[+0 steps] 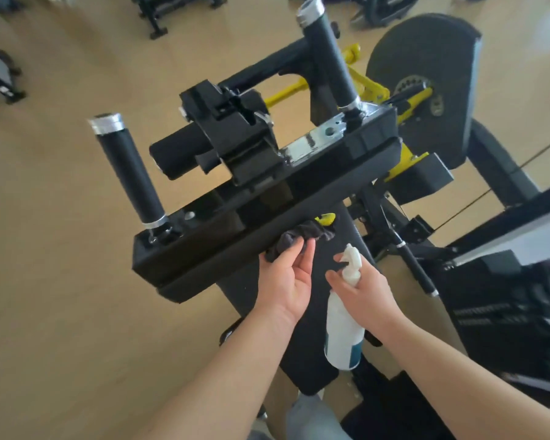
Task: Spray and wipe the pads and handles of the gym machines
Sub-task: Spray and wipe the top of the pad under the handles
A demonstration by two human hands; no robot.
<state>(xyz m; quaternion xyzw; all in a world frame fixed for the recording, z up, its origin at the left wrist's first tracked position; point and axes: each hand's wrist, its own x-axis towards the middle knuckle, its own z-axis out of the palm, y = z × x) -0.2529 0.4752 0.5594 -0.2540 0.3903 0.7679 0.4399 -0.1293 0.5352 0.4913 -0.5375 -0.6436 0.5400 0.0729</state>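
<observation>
Cloth point(299, 238), dark grey, sits bunched at the fingertips of our L hand point(286, 276), which pinches it vs the front edge of the long black pad point(219, 258). Our R hand point(364, 289), just beside, grips the white spray bottle point(343, 331) by its neck, nozzle twd the cloth. Two upright handles point(131, 173) stand behind the pad; the seat point(299, 360) lies below our wrists.

left hand point(286, 277) | right hand point(365, 290) | forearms point(235, 360) bare | grey trouser leg point(311, 417)
</observation>
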